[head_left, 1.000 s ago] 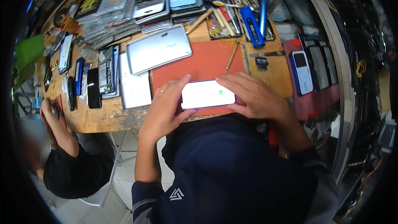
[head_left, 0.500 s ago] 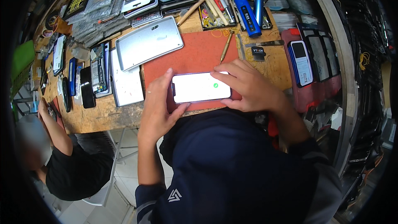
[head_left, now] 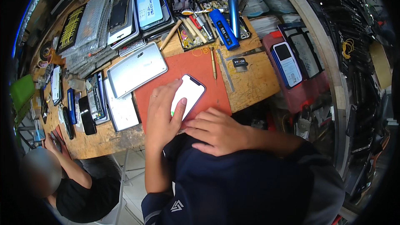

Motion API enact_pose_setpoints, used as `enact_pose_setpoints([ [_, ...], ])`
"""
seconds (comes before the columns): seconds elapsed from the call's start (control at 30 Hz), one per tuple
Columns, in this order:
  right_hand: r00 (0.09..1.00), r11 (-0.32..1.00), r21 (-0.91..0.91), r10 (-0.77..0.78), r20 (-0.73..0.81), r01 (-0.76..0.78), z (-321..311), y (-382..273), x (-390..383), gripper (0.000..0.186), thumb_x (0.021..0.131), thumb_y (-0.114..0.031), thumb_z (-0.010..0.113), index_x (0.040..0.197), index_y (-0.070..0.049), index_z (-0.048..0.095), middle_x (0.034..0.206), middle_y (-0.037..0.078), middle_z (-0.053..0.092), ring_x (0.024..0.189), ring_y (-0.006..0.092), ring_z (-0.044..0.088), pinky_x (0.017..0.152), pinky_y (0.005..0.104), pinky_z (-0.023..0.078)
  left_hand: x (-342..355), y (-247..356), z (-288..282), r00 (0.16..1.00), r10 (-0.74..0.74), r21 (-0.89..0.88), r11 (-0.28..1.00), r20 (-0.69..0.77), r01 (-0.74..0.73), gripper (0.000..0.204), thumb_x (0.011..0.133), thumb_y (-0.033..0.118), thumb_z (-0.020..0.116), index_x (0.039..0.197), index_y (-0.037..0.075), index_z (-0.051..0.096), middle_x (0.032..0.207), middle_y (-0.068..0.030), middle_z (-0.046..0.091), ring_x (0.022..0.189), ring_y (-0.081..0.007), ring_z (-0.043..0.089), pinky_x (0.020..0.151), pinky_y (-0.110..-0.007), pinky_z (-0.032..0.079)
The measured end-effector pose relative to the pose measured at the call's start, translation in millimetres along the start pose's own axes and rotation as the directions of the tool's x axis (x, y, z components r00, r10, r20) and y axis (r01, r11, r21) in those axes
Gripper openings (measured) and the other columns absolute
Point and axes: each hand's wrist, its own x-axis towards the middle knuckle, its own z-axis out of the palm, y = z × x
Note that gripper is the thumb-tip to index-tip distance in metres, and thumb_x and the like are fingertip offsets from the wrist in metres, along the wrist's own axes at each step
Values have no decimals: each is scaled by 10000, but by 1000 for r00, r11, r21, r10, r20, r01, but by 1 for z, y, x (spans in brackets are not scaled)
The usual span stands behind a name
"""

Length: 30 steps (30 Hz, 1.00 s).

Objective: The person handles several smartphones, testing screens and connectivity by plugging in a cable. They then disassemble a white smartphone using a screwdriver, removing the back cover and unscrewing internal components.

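Note:
A smartphone (head_left: 189,96) with a brightly lit white screen is tilted at a slant over the red mat (head_left: 156,84), its notched end pointing away from me. My left hand (head_left: 163,110) grips it along its left side, the thumb across the screen and the fingers at the edge. Just below the phone's near end is my right hand (head_left: 216,131), fingers loosely stretched and slightly apart, holding nothing. Whether its fingertips touch the phone is hard to tell. Beyond, on the mat, lies a brass-coloured screwdriver (head_left: 213,64).
A silver tablet back shell (head_left: 137,68) overlaps the mat's left side. Phones and parts, including a black phone (head_left: 88,115), lie further left. Behind stand a tool tray (head_left: 196,35) and a blue handheld device (head_left: 223,29). A co-worker (head_left: 79,175) sits at the lower left.
The phone has turned from lying sideways to pointing away from me. My right hand has let go of it and moved down toward me; my left hand still holds it. The view has shifted.

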Motion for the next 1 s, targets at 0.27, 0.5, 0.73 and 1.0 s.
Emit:
enact_pose_setpoints([
  [0.27,909,949,-42,287,-302,-313,-42,37,4,326,832,-49,770,1142,30,705,1015,172,708,887,345,677,802,434,550,-49,26,-21,971,-238,321,920,1,225,723,775,241,893,1405,27,610,1228,-193,602,1140,-396,585,969,-466,489],
  [0.5,933,941,-153,258,-251,-301,-20,32,6,521,826,-53,750,1318,55,619,1098,177,680,1019,352,637,929,446,519,-50,20,-27,972,-231,320,925,36,207,750,725,212,916,1391,29,623,1136,-147,614,1038,-356,620,875,-455,516],
  [0.73,931,959,-131,203,-304,-251,-26,32,3,452,862,-55,711,1297,43,642,1176,142,676,1027,306,618,905,438,504,-51,11,-45,953,-261,150,959,153,239,659,729,134,885,1330,-5,655,1150,-156,642,1049,-363,636,902,-447,526],
  [1.0,931,883,-335,242,-274,-328,-43,61,13,252,944,-173,716,1150,-31,683,1071,91,648,1030,296,627,929,445,485,-55,13,-49,980,-178,166,973,93,161,400,946,186,695,1286,-23,670,1135,-201,676,1025,-396,660,923,-455,524],
])
